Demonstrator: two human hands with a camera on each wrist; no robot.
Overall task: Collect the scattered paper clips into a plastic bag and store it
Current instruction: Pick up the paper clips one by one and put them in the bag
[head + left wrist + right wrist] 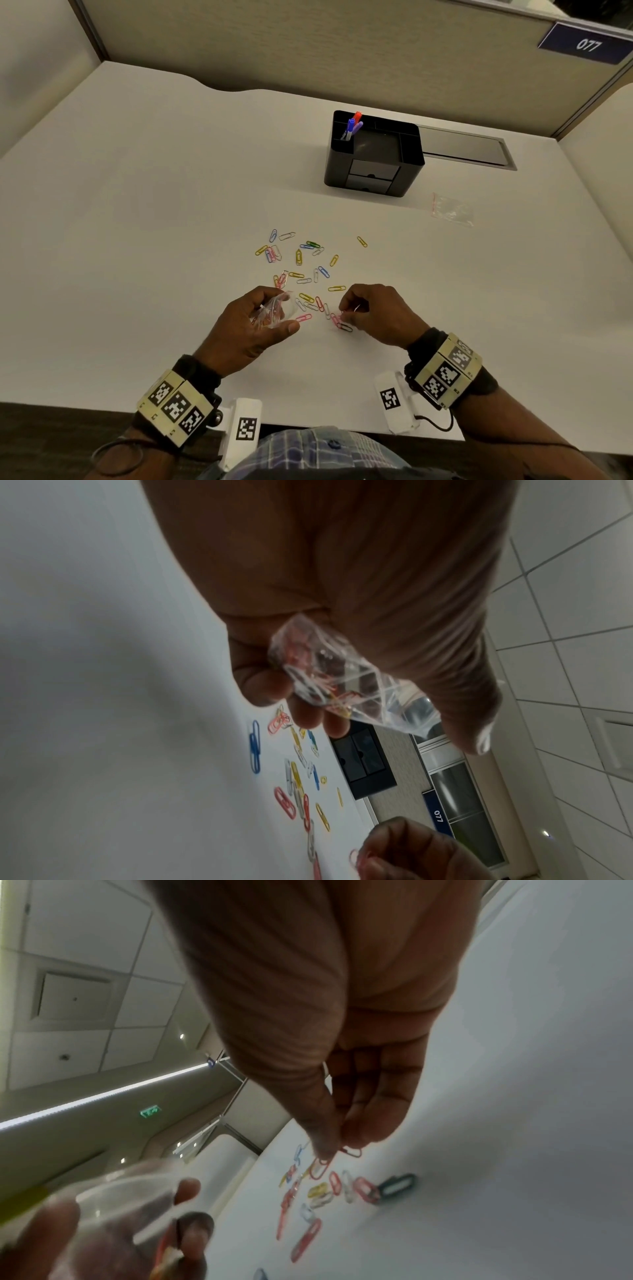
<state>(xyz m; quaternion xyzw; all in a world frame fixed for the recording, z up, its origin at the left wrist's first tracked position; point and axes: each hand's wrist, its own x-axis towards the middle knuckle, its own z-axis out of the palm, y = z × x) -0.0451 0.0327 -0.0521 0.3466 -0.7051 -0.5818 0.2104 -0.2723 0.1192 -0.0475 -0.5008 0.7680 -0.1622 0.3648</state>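
Coloured paper clips (301, 267) lie scattered on the white desk (137, 205) in front of me. My left hand (260, 318) grips a small clear plastic bag (274, 310) with several clips inside it, seen close up in the left wrist view as the bag (329, 677). My right hand (363, 311) is beside it, thumb and fingers pinching paper clips (352, 1151) just above the desk. In the right wrist view more clips (329, 1188) lie below the fingertips (323, 1148).
A black desk organiser (373, 154) with pens and two small drawers stands at the back centre. A second clear bag (452, 209) lies to its right. A grey cable hatch (466, 147) is set in the desk behind. Partition walls enclose the desk.
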